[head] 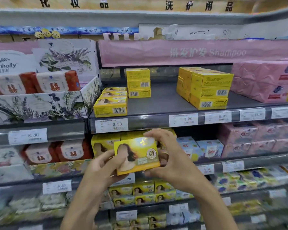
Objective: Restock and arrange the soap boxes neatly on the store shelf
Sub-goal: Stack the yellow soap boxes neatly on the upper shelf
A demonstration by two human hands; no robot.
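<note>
Head view: a person holds a yellow cardboard soap box with a printed portrait and a round seal (137,156) in both hands, in front of the edge of the grey metal store shelf (156,103). The left hand (103,168) has its grip closed on the box's left and lower edge; the right hand (170,156) has its grip closed on the top and right edge. The box is tilted, its printed face toward the camera, below the white price tag reading 3.80 (111,125). On the shelf above, a low row of matching yellow boxes (111,102) lies flat at the left. A stack of three yellow boxes (138,83) stands just behind it, and a larger yellow stack (206,89) stands further right, beside pink wrapped packs (263,80).
</note>
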